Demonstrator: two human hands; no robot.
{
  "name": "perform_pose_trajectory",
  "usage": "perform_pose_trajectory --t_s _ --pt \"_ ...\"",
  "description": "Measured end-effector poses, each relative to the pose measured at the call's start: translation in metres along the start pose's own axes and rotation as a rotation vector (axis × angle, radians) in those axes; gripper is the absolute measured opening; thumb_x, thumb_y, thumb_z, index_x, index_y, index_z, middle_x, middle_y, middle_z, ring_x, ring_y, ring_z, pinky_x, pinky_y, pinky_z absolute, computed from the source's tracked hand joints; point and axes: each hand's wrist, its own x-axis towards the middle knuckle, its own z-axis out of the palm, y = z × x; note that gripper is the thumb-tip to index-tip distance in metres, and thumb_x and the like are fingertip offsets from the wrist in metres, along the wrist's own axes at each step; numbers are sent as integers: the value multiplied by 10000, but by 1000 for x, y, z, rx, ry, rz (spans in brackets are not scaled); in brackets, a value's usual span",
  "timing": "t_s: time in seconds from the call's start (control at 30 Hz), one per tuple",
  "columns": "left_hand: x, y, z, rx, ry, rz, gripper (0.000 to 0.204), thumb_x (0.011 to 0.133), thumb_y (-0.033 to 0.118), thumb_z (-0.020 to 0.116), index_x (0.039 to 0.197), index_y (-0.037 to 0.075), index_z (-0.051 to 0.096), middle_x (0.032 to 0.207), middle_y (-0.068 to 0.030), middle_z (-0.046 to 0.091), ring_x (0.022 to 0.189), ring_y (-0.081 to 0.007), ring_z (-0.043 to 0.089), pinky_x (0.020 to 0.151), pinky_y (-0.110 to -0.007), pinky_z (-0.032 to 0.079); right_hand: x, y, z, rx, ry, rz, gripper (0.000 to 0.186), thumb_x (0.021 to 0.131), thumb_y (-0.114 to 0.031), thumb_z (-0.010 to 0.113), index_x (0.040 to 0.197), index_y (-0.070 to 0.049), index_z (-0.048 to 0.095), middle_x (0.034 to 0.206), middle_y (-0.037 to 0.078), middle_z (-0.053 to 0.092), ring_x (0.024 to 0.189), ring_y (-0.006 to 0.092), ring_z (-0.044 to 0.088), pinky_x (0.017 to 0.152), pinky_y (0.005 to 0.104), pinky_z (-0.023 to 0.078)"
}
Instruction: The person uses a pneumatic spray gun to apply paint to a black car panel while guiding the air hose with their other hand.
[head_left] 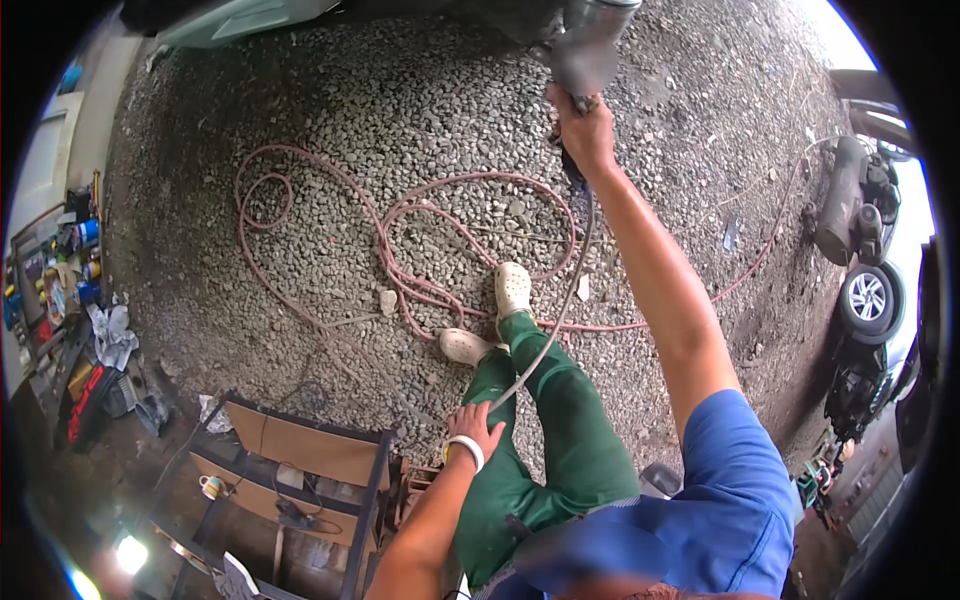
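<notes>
Right hand (585, 128) closed around spray tool (583, 55) held high, left hand (475, 425) gripping grey hose (560, 310) at knee, pink hose (420, 250) coiled on gravel (350, 100)

We are looking down from a single head-worn fisheye camera, facing steeply toward the gravel ground (400, 100) beneath our own legs (540, 430). Our forearms are entering from the lower edge, close to the lens. Straight lines are bending toward the dark round rim. No second view is sharing this scene.
</notes>
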Motion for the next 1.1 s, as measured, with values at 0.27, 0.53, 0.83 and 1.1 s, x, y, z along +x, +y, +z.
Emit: perform_pose_trajectory --t_s 0.27,0.53,0.83,1.1 --pt "-7 4 19 -38 71 32 603 895 462 697 1360 118 528 1182 -150 617 1135 -363 575 988 -518 434 -22 -29 86 -54 99 -174 463 942 -447 735 1223 -119 568 833 176 723 727 335 692 683 440 519" --pt "-8 3 25 -23 6 10 586 931 473 658 1379 125 511 1251 -154 606 1198 -356 561 1042 -509 435 -68 -86 104 -58 -125 -237 490 915 -473 757 1241 -133 624 843 158 736 722 305 697 673 430 528" --pt "-6 7 30 -63 58 89 551 928 437 668 1363 132 521 1212 -143 621 1181 -349 567 1028 -484 447 -16 -44 6 -149 189 -112 430 925 -453 754 1170 -123 626 831 139 727 745 263 693 695 409 520" --pt "-9 2 35 -68 -10 34 565 941 464 636 1391 145 514 1265 -130 613 1225 -345 559 1045 -509 425 -39 -89 26 -98 156 -90 568 939 -484 729 1336 -114 561 860 156 743 747 266 715 701 405 533"
